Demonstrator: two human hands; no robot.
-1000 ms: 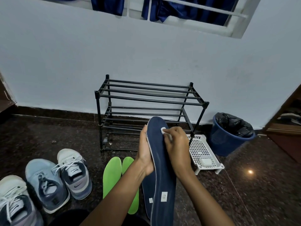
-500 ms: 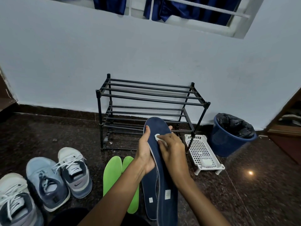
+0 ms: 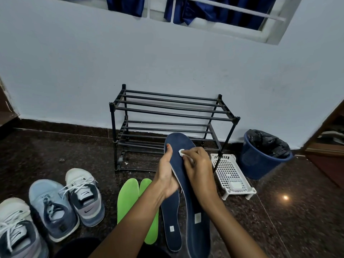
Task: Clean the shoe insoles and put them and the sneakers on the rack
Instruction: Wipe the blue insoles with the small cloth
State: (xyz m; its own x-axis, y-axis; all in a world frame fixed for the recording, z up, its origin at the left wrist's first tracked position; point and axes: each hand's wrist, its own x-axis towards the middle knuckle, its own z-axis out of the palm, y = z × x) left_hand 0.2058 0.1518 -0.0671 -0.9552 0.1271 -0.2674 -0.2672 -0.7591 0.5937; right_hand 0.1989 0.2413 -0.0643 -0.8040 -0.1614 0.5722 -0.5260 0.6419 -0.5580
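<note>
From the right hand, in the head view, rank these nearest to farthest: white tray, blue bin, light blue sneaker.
1. White tray, on the floor just right of the right hand.
2. Blue bin, farther right, by the wall.
3. Light blue sneaker, far left on the floor.

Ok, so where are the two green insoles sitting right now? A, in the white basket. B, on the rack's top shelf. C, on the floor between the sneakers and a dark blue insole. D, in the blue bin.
C: the green insoles lie flat on the floor in front of the rack, with the sneakers to their left and a dark blue insole on the floor to their right.
</note>
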